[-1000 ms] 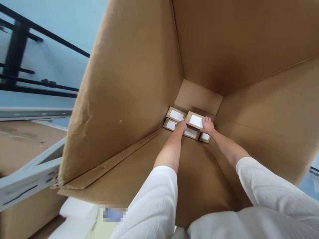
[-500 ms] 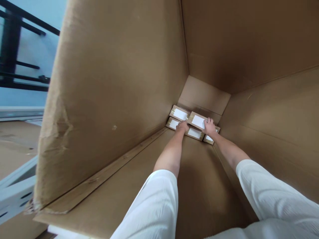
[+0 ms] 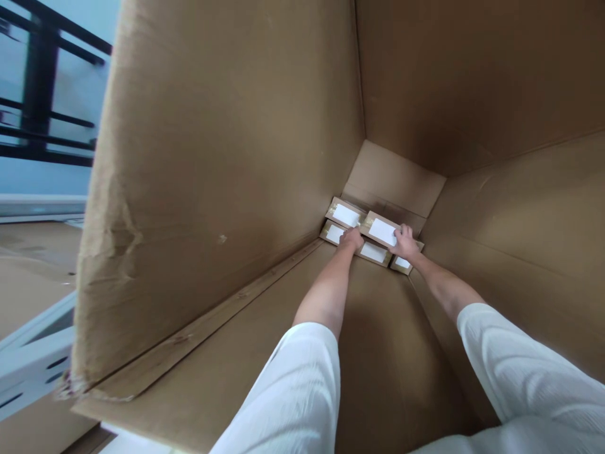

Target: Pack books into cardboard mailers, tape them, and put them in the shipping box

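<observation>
Two hands (image 3: 351, 239) (image 3: 406, 242) at oblong cardboard boxes (image 3: 380, 231), matte brown carton (image 3: 227, 164)

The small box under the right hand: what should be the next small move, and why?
Perhaps ease the small box gently down onto the lower boxes: the right hand is on its right end, the left hand near its left end, and it looks dark beneath its front edge.
</observation>
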`<action>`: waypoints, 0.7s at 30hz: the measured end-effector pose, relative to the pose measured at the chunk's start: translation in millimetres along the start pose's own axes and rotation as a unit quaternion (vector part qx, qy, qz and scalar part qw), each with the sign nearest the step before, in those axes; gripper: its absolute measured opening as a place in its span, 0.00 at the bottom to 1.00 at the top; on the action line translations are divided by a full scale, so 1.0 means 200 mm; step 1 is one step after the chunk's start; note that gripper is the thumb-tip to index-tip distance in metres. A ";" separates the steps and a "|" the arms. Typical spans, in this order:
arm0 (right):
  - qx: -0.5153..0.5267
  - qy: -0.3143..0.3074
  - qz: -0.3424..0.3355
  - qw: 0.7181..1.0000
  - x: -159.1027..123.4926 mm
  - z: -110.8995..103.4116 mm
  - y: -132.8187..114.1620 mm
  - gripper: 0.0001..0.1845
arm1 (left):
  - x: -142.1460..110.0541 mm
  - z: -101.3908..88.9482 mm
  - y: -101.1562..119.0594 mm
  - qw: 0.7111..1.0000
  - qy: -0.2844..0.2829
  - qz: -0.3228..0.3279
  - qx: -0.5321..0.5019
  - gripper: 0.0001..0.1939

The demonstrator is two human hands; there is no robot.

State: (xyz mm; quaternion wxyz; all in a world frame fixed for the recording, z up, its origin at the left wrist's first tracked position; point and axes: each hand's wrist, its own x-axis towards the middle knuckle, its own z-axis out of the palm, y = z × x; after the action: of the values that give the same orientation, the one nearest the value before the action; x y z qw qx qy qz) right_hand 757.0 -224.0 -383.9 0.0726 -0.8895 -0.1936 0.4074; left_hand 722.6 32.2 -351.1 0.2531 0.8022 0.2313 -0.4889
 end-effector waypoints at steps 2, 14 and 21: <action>0.001 -0.005 -0.006 1.000 0.00 0.02 0.02 0.38 | 0.00 0.00 0.01 1.000 -0.003 0.000 0.006 0.29; -0.074 -0.184 0.056 0.979 0.17 0.25 0.09 0.55 | 0.01 0.01 -0.01 1.000 0.007 0.009 -0.001 0.27; -0.019 -0.209 0.031 0.977 0.27 0.21 0.17 0.52 | 0.02 0.01 -0.01 1.000 -0.008 0.016 -0.007 0.26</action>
State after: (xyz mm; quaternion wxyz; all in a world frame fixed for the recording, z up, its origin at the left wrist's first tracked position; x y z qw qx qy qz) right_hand 766.4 -235.0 -459.0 0.0004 -0.7914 -0.1845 0.5828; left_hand 721.0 32.9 -356.5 0.2686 0.8000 0.2199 -0.4894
